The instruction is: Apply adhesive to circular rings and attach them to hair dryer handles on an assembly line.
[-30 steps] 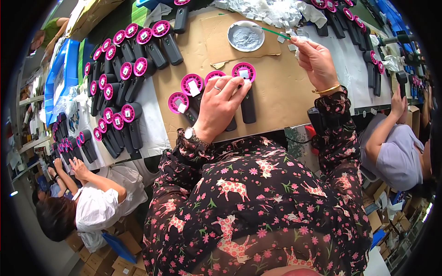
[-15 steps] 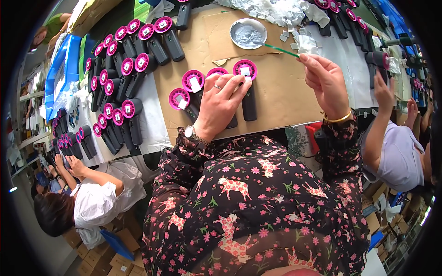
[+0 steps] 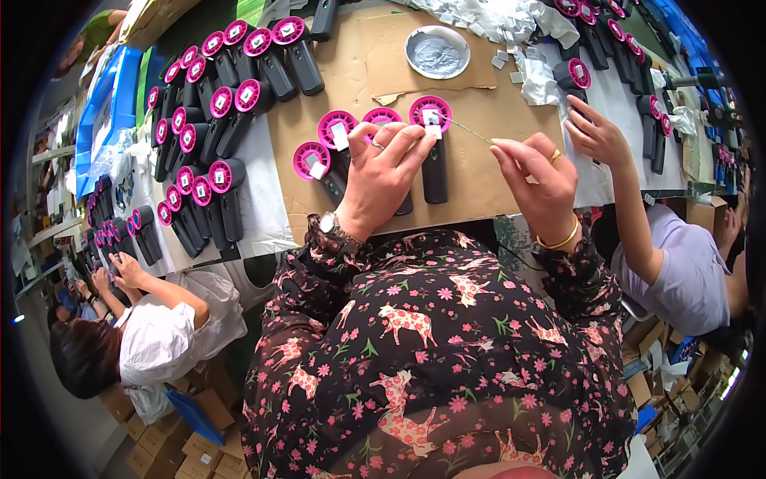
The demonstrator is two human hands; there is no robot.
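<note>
Head view: a thin stick [image 3: 467,130] is pinched between the thumb and fingers of the right hand [image 3: 546,176], and its far end is brought to the pink hub of a device [image 3: 435,176] with a black handle. This device is laid face up just ahead and left of the right-hand grip, its handle pointing back toward the body. A white tag [image 3: 433,130] is seen below the hub, and its edge is met by the fingertips of the left hand [image 3: 379,176]; whether it is pinched or only pressed cannot be told. Three similar devices [image 3: 329,118] are partly covered by the left hand, or lie just left of it, with white tags also seen on their discs. All four are set on a brown board [image 3: 487,188].

Ahead of both grips, a white bowl [image 3: 409,53] of grey paste [image 3: 439,56] is rested on a smaller piece of cardboard [image 3: 383,68]. Beyond the bowl, white scraps [image 3: 479,20] are heaped. Well to the left of the left hand, many more devices [image 3: 235,132] are lined up in slanting rows. Right of the right-hand grip, a co-worker's hand [image 3: 600,140] is held near another device [image 3: 576,73], apart from the stick.
</note>
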